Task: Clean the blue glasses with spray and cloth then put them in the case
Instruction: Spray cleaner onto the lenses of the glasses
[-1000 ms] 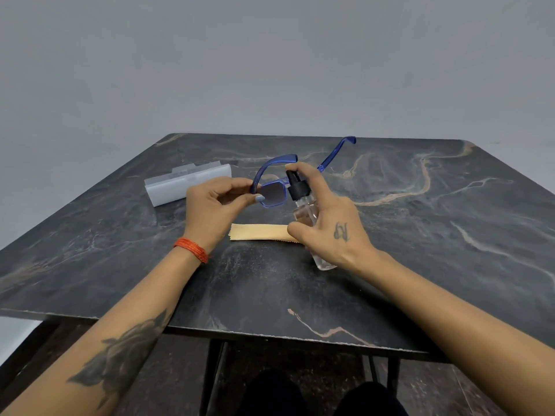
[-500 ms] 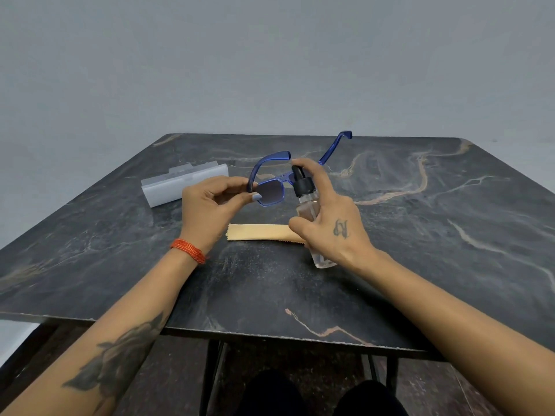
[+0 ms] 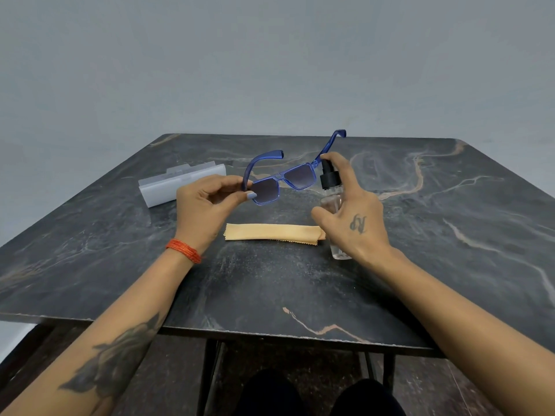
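Note:
My left hand (image 3: 207, 207) pinches the left corner of the blue glasses (image 3: 283, 183) and holds them above the table, lenses toward me, both arms unfolded and pointing away. My right hand (image 3: 353, 214) grips a small clear spray bottle (image 3: 332, 202) with a black nozzle, index finger on top of the pump, just right of the glasses. A folded tan cloth (image 3: 273, 232) lies flat on the table below the glasses. The pale grey case (image 3: 180, 184) lies shut at the back left, behind my left hand.
The dark marble table (image 3: 450, 235) has its near edge just past my forearms and stands before a plain grey wall. My dark-clad knees show under the table's front edge.
My right hand with the bottle has shifted right, away from the lenses. The whole front of the glasses now shows, where the bottle hid one lens before.

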